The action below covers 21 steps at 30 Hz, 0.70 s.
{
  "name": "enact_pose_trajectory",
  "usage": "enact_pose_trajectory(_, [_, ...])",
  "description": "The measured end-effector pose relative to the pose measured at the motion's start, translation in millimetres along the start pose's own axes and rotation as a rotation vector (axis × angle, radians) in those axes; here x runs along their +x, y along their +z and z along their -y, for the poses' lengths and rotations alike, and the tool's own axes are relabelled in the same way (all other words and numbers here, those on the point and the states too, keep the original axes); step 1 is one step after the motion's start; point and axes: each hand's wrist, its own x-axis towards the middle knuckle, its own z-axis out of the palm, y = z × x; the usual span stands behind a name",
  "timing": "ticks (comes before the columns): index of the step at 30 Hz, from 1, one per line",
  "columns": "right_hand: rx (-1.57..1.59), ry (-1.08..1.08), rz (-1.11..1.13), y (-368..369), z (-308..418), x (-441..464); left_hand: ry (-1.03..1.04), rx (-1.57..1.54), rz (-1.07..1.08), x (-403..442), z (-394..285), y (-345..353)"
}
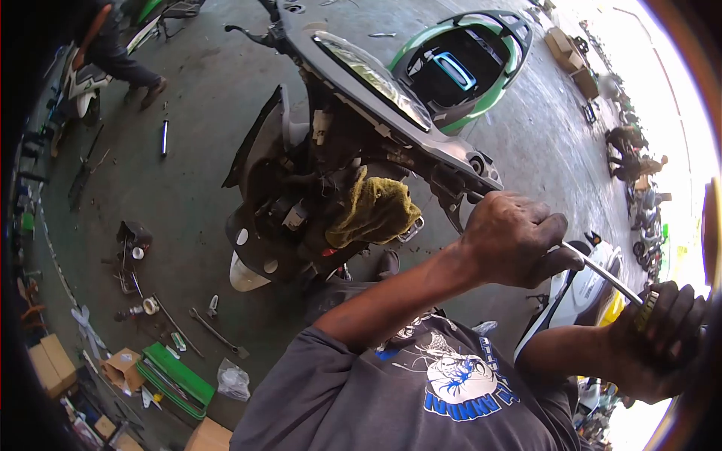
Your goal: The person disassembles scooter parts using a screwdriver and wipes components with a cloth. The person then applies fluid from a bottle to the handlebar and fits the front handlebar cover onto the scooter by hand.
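My right hand is wrapped round the handle of a long screwdriver, at the right of the view. Further up its metal shaft, my left hand is closed on it, thumb over the top. The shaft runs toward the near end of a partly dismantled scooter's grey frame-like cover; my left hand hides most of where the tip goes. Set in that cover is a clear lens. Below it, a yellow cloth lies over the scooter's dark inner parts.
A green-rimmed scooter body part stands behind the cover. On the floor at left lie a metal tube, loose parts, a green case and a plastic bag. A person walks at upper left. Parked scooters line the right.
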Motion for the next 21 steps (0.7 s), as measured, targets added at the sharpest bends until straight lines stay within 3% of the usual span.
enact_pose_trajectory(4, [-0.249, -0.020, -0.153, 26, -3, 16, -0.019, -0.039, -0.009, 3, 0, -3])
enact_pose_trajectory(10, [-0.394, 0.153, 0.177, 13, 17, 37, -0.067, -0.100, -0.090, 6, -1, -3])
enact_pose_trajectory(21, [-0.011, 0.164, 0.169, -23, -42, 110, -0.278, -0.050, -0.129, 26, 2, 4])
